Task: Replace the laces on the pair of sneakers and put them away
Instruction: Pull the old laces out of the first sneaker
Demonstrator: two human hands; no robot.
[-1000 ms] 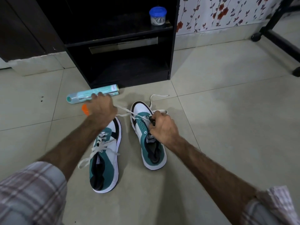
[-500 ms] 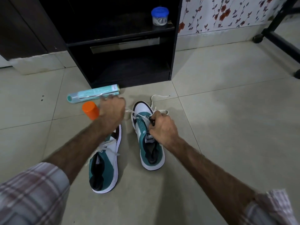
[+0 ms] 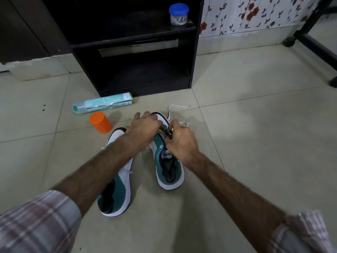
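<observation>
we work the white lace (image 3: 177, 114) at the toe eyelets of the right sneaker (image 3: 168, 161) on the floor; our left hand (image 3: 144, 129) and right hand (image 3: 179, 140) pinch it, best pulled evenly, 1 eyelet at a time.

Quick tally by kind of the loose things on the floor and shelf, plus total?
Sneakers: 2 (left one, right one)
Spray can: 1
Orange cap: 1
White lace: 1
Blue-lidded jar: 1, on the shelf
Total: 6

head-worn view, looking down, floor (image 3: 255, 143) close
</observation>
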